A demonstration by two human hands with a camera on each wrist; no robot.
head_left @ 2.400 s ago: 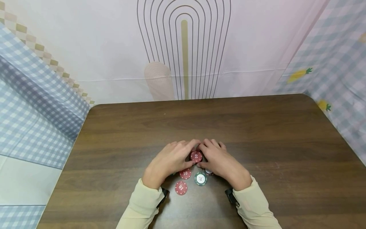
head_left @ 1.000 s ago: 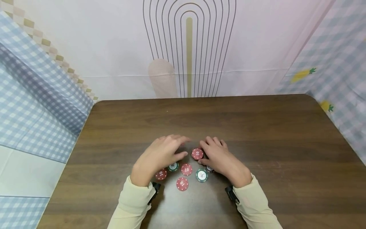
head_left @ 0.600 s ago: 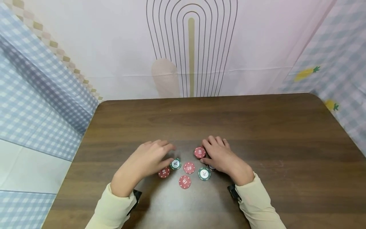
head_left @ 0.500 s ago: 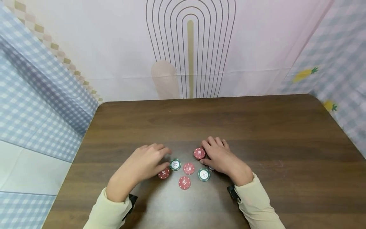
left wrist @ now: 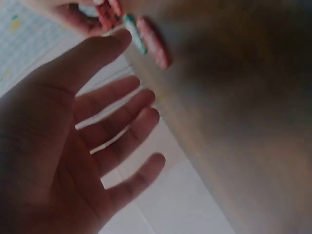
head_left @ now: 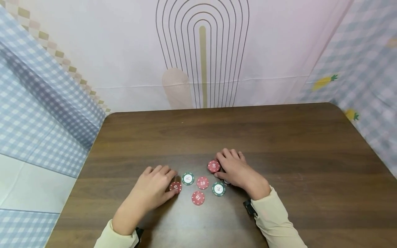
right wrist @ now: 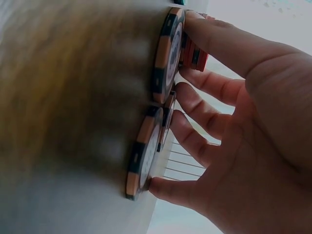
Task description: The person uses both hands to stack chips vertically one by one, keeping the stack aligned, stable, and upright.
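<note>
The right hand (head_left: 237,170) lies low over a short stack of red round plastic poker chips marked 10 (head_left: 213,166), thumb on its near side and fingers curled round its far and right sides, so the stack is lightly gripped where it stands on the dark brown wooden table (head_left: 279,137). The right wrist view shows more chips (right wrist: 146,156) lying flat under that palm, partly hidden from the head camera.

The left hand (head_left: 155,187) is flat and relaxed, fingers nearly straight and holding nothing; its fingertips touch or almost touch a single red 10 chip (head_left: 175,187) at the left end of the spread.

Between the hands lie a green 20 chip (head_left: 187,178), a red 10 chip (head_left: 203,183), a nearer red 10 chip (head_left: 197,198) and a second green 20 chip (head_left: 218,188), all flat and apart from one another.

The work looks like gathering loose chips by colour onto the stack. The next move probably calls for the left fingers to pinch or slide that leftmost red chip rightward, past the green one, toward the stack, which lies to its far right.
</note>
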